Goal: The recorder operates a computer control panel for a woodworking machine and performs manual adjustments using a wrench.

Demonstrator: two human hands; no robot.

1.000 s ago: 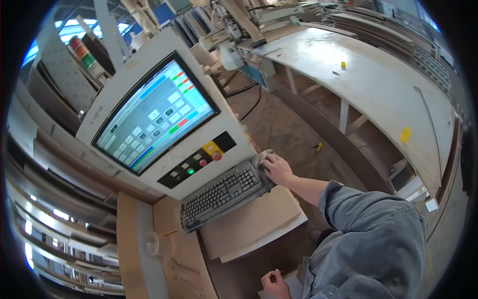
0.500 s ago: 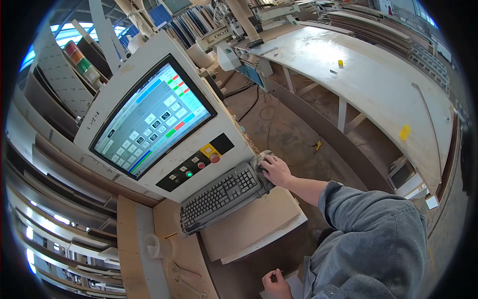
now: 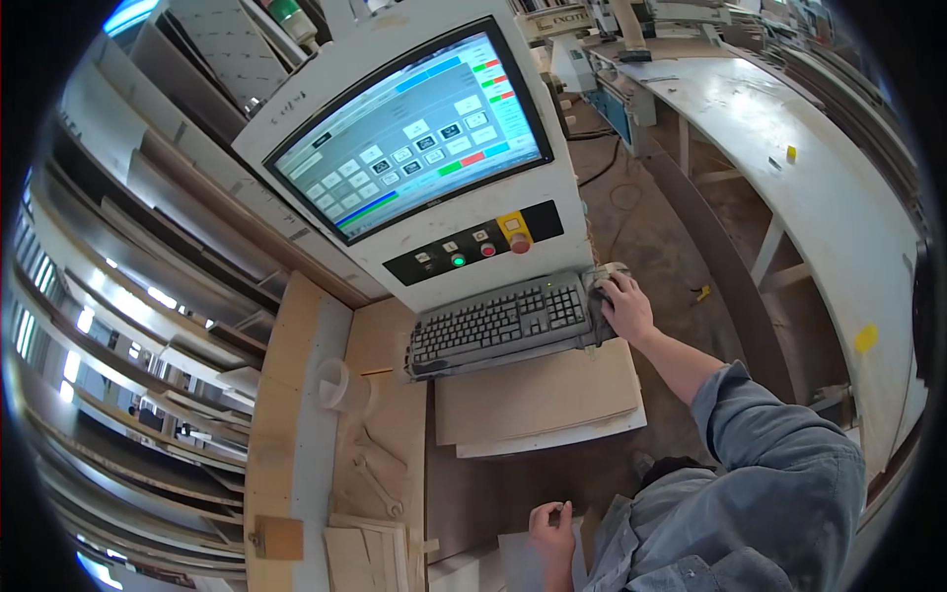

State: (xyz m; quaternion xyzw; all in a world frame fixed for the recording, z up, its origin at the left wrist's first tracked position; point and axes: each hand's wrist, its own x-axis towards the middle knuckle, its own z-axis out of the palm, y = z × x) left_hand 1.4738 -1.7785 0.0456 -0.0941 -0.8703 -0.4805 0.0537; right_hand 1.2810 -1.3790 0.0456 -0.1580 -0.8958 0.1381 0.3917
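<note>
My right hand (image 3: 625,308) rests over a computer mouse (image 3: 598,277), its fingers curled on it at the right end of a dust-covered black keyboard (image 3: 498,322). Most of the mouse is hidden under the hand. Above the keyboard stands a control console with a lit screen (image 3: 414,143) showing rows of icon buttons. A button panel (image 3: 472,244) below the screen carries a lit green button, a red one and a larger red knob on yellow. Low in front of my body, my left hand (image 3: 552,528) is closed, fingertips pinched together; whatever it may hold is too small to make out.
Sheets lie on a shelf (image 3: 538,405) under the keyboard. A white cup (image 3: 341,385) and a wrench (image 3: 378,485) sit on the wooden bench at left. Board racks (image 3: 138,395) fill the left side. A long white machine table (image 3: 819,187) curves along the right.
My view has swung left and down, so console and table appear shifted right. My right hand stays on the mouse; my left hand remains closed near my body.
</note>
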